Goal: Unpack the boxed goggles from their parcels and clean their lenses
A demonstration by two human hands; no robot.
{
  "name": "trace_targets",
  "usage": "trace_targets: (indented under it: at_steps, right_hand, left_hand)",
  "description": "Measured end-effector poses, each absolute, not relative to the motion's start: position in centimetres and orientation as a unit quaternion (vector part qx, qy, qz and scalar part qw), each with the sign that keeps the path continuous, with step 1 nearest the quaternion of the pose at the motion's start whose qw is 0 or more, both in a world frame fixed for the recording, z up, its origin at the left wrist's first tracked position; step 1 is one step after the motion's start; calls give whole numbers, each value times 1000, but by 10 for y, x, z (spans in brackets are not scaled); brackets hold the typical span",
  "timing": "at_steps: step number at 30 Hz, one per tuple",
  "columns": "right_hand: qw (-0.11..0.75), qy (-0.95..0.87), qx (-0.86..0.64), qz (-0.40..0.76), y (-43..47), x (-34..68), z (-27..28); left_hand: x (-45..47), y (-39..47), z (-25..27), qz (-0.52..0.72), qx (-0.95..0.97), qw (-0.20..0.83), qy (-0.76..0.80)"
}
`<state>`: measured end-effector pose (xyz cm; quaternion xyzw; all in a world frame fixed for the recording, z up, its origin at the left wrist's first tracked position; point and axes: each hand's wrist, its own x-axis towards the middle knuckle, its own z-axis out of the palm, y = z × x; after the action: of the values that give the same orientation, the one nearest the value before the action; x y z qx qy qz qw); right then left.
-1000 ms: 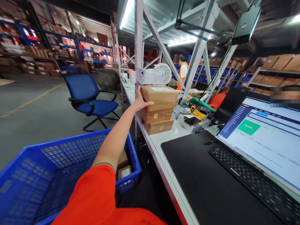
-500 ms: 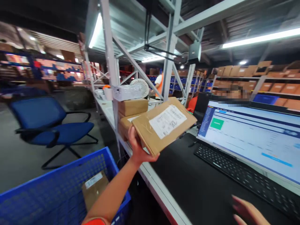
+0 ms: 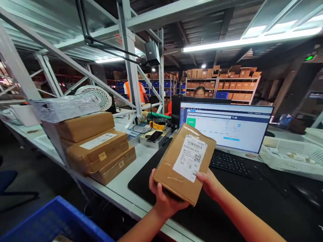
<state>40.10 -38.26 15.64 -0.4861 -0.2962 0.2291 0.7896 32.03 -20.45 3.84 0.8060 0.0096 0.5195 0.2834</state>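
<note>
A brown cardboard box (image 3: 168, 164) is held tilted above the black desk mat (image 3: 145, 181). Its white shipping label (image 3: 190, 158) faces me, with a barcode and a QR code. My left hand (image 3: 166, 200) grips the box from below at its lower left corner. At its right side my right hand (image 3: 210, 184) is closed on the edge, the thumb by the label. Behind the box stand a lit monitor (image 3: 242, 124) and a black keyboard (image 3: 230, 164), which the box partly covers.
Several taped cartons (image 3: 97, 148) are stacked at the left, a plastic-wrapped package (image 3: 65, 107) on top. A blue crate (image 3: 58, 218) is at lower left. A phone (image 3: 154, 136) lies near the monitor; a white basket (image 3: 290, 158) stands right. A person in an orange vest (image 3: 133, 90) is behind.
My view has swung right. The box has come from beside the stack to in front of the monitor. My right hand, apart from it before, now grips it too.
</note>
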Motion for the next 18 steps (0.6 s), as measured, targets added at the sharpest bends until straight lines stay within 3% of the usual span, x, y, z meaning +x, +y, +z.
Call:
trace_targets:
  at_steps: [3,7,9,12,15,18]
  right_hand:
    - [814,-256,-491,176,-399,416,149]
    - [794,-263,-525,157,-416,424,141]
    - [790,-262,-529,167,-422,421,136]
    - [754,-299,-562,163,-438,417,127]
    - [618,-338,-698,133,-478,417,119]
    - [397,-219,-891,-17,-548,414,114]
  left_hand:
    - [316,-184,61,487,762,417,-88]
    - [323,-166,103,150,721,669,-105]
    - [328,-171,110,17,657,748,-92]
    - [331,-190,104,-45,591,804,-44]
    - [334,-206,93,-10,570,821,17]
    - [344,-209,88,27,580,810,79]
